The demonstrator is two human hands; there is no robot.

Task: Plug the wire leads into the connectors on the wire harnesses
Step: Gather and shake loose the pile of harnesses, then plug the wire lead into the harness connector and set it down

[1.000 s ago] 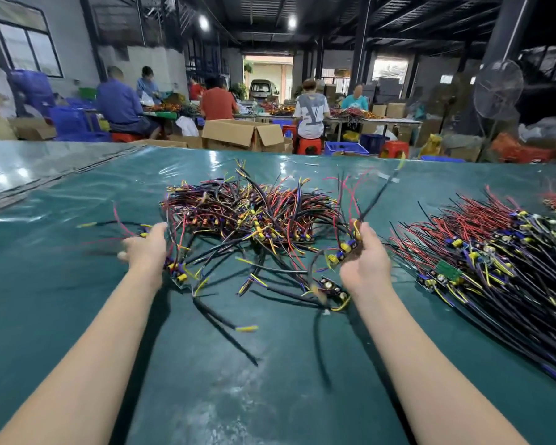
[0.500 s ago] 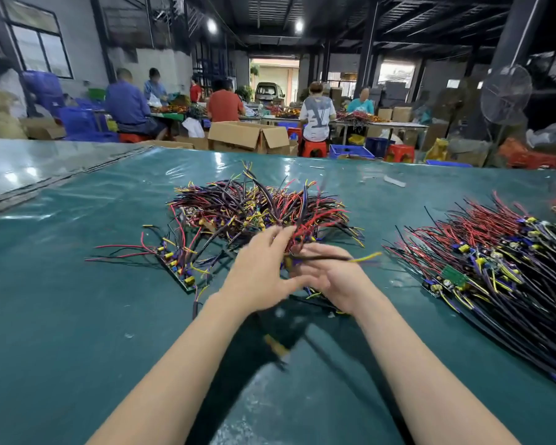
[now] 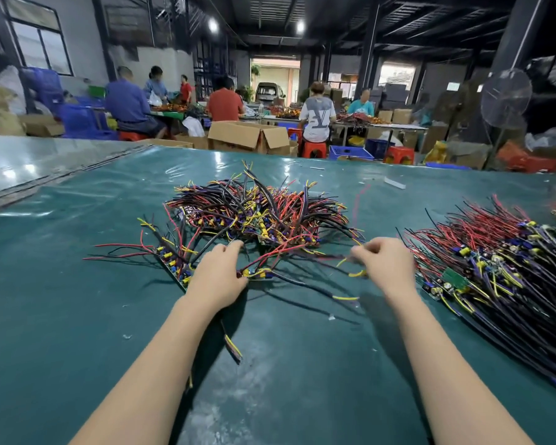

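Observation:
A tangled heap of red, black and yellow wire harnesses (image 3: 264, 216) lies at the middle of the green table. My left hand (image 3: 217, 273) rests at the heap's near edge and holds a small harness board with yellow and blue parts (image 3: 257, 273) between thumb and fingers. My right hand (image 3: 384, 264) is to the right of it, fingers curled, pinching thin wire leads with yellow tips (image 3: 355, 273) that stretch from the board. A black cable with a yellow end (image 3: 344, 297) trails on the mat between the hands.
A second, neater stack of harnesses (image 3: 495, 268) fans out at the right. A loose board with red and black wires (image 3: 170, 261) lies left of my left hand. The green mat (image 3: 61, 316) extends toward me. Several people work at tables behind, beside cardboard boxes (image 3: 247, 136).
My hands were together over one harness and have now drawn apart, the right hand pulling wire leads to the right while the left stays by the heap with the board.

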